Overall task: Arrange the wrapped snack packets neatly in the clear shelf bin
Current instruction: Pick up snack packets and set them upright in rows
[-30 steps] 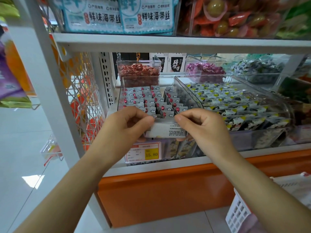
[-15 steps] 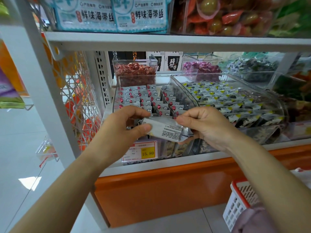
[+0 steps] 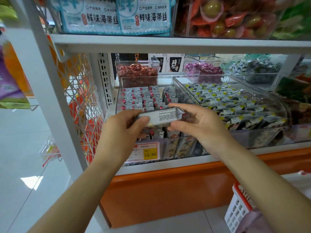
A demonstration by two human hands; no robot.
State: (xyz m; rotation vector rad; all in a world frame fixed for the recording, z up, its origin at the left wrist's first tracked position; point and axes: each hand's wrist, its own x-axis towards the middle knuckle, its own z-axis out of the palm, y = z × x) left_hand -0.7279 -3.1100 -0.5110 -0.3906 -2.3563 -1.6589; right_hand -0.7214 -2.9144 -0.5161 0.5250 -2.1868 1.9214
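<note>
- I am seeing one silver-white snack packet (image 3: 159, 116) being held lengthwise between both hands, just over the front end of the clear bin (image 3: 186, 91). It is not lying in the bin yet.
- The packet is showing a white panel with small grey print, which is too fine for me to read.
- The left hand (image 3: 124, 130) is gripping the packet's left end, with the thumb lying on the front face and the fingers curling behind.
- The right hand (image 3: 198, 125) is pinching the right end, with the fingers reaching over the top edge and the thumb pressing from below.
- Inside the bin, rows of packets (image 3: 139, 100) with red dots and small clouds are standing upright. The hands are hiding the front rows from me.
- A price tag (image 3: 146, 152) is hanging on the bin's front and reading "15.80" on yellow.
- Just beside it on the right, a second clear bin (image 3: 284, 108) is holding dark packets with yellow corners.
- Behind, tubs of red sweets (image 3: 137, 73) and purple sweets (image 3: 203, 71) are standing, with boxes (image 3: 174, 64) reading "碎银子" between them.
- On the shelf above, blue bags (image 3: 146, 15) are reading "鲜味海带丝".
- A white basket (image 3: 239, 209) with a red rim is standing low on the right, near the orange shelf base (image 3: 168, 190).
</note>
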